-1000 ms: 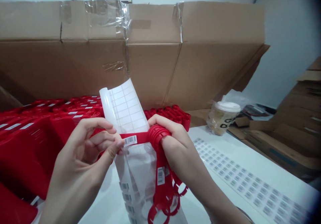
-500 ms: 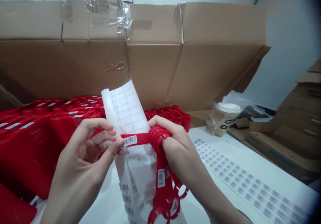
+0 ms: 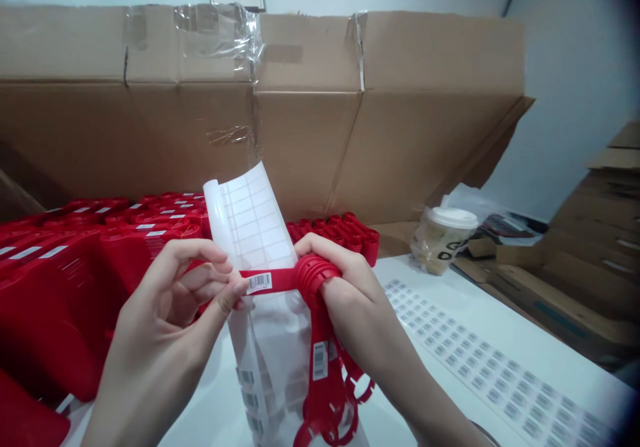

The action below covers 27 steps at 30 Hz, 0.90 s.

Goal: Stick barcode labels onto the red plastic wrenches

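Mostly, everything here hangs on one short horizontal span: a red plastic strap (image 3: 280, 281) runs almost level across the view, its long axis pointing from the right hand (image 3: 357, 293) over to the left hand (image 3: 165, 320). The right hand is clamped around a ribbed collar (image 3: 313, 277) at the strap's right end, fingers curled over its top. The left hand sits at the opposite end, thumb and fingertips pinched together on the strap, and a barcode sticker (image 3: 259, 283) lies just beside that pinch, so the left hand is the nearer one to it. From the collar, a second length of red strap (image 3: 320, 380) drops downward, carrying its own barcode sticker and ending in looped rings. Behind the level strap stands a curled white label sheet (image 3: 247, 217), and its lower part, a strip of barcode labels (image 3: 265, 367), hangs below the strap. Further right, a printed barcode sheet (image 3: 500, 373) lies on the white table (image 3: 400, 270). To the left is a heap of red plastic pieces (image 3: 60, 280), with a lidded paper cup (image 3: 443, 240) to the right.
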{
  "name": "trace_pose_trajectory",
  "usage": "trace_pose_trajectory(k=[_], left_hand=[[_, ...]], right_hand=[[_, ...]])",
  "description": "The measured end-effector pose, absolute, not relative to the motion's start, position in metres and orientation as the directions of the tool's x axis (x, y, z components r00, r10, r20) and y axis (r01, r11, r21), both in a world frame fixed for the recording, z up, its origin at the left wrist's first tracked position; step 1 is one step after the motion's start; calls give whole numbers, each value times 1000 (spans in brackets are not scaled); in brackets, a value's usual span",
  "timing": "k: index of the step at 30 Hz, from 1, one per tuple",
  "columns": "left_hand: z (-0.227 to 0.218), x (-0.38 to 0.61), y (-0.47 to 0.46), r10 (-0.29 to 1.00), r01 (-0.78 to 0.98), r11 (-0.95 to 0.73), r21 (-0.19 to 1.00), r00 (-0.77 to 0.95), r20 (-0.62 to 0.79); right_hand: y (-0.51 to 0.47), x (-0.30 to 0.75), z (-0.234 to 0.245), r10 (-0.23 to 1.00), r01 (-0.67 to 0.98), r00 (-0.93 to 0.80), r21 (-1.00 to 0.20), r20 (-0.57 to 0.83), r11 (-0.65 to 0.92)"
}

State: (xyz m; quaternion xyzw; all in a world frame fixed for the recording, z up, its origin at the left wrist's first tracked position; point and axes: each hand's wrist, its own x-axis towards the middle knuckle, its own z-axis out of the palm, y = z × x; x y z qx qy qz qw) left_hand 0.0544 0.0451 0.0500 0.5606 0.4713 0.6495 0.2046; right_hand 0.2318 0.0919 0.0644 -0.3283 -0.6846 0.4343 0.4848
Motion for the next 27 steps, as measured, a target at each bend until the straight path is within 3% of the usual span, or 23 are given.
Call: trace_pose_trajectory(k=[10,14,17,20,27], left_hand=[[39,56,56,810,349,-392,851,-309,499],[35,49,65,697,684,-272,677,-345,629],[35,50,67,658,770,-226,596,-331,677],[35,58,66,689,711,-302,635,-298,661],[39,53,70,873,373,-310,875,-254,417]], right_hand=[[91,230,64,874,71,-303,-906,379,418],[97,230,63,881,64,-239,-899,409,434],[99,229,62,877,39,-194,-890,439,454],[97,225,58,865,22,-228,-886,447,464],[94,221,53,846,43,-246,-866,474,497]])
